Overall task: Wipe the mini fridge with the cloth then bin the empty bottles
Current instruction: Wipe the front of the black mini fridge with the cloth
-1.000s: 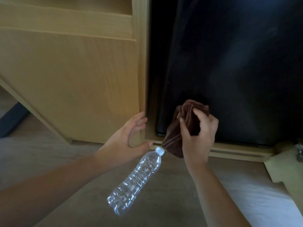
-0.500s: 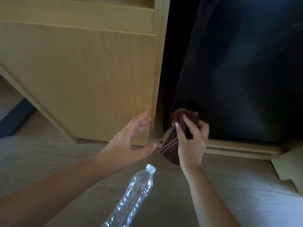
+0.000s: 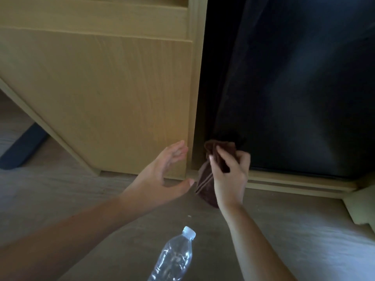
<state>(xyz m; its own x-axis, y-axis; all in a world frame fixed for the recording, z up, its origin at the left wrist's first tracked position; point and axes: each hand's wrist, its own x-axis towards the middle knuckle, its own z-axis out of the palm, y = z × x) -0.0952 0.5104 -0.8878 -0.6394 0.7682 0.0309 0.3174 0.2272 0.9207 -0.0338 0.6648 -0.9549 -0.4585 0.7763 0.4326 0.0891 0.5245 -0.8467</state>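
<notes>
On the right, the smooth, dark, faintly glossy front of a mini fridge (image 3: 294, 88), set in a recess of pale wood. At its lower left corner, a bunched brown cloth (image 3: 207, 187), soft and matte, with a ribbed hem. Top fold up by the black door, though contact too dark to tell. Tail hanging down in front of the narrow wooden ledge (image 3: 294, 184) below the fridge.

Clenched round that cloth, fingers and thumb curled into the folds: the right hand (image 3: 229, 175).

Just to the left, the left hand (image 3: 160, 177), released and holding nothing. Fingers straight and slightly fanned, thumb stuck out toward the cloth without reaching it. Fingertips close to the lower right corner of a flat cabinet panel (image 3: 111, 98) of light wood with fine grain; touching or not, cannot tell.

Near, at bottom centre, a clear plastic bottle (image 3: 174, 258), thin-walled and crinkled, lying on its side. White ridged cap (image 3: 189, 233) pointing far, toward the hands, well apart from both. Base cut off by the lower edge of the view.

Underneath everything, a pale matte floor (image 3: 60, 189) with faint streaks. At far left, a dark blue slanted bar (image 3: 22, 149) beside the cabinet's angled side.
</notes>
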